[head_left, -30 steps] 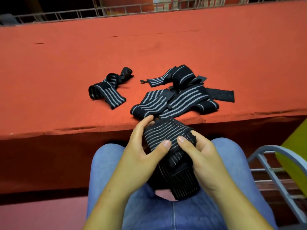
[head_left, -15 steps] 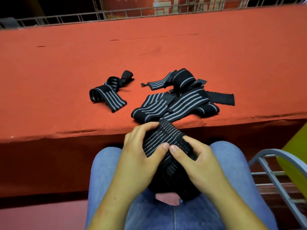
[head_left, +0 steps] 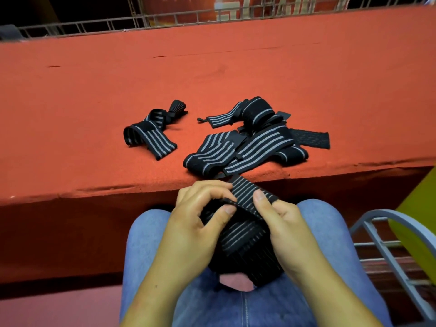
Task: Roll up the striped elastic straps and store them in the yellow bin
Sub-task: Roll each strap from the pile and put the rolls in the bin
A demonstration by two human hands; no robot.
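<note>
A black strap with grey stripes (head_left: 245, 234) lies bunched over my lap, below the ledge's front edge. My left hand (head_left: 195, 223) pinches its folded top edge between thumb and curled fingers. My right hand (head_left: 280, 223) pinches the same edge from the right, thumb on top. A pile of unrolled striped straps (head_left: 250, 145) lies on the red ledge (head_left: 94, 95) just beyond my hands. One more loose strap (head_left: 151, 135) lies to the pile's left. A sliver of the yellow bin (head_left: 420, 223) shows at the right edge.
A grey metal rack or chair frame (head_left: 387, 234) stands to the right of my knees, in front of the yellow bin. A metal railing (head_left: 165, 20) runs along the far side of the ledge. My legs are in blue jeans.
Both hands have shifted up the strap and now pinch a folded top edge; the strap is bunched shorter over my lap than a second ago.
</note>
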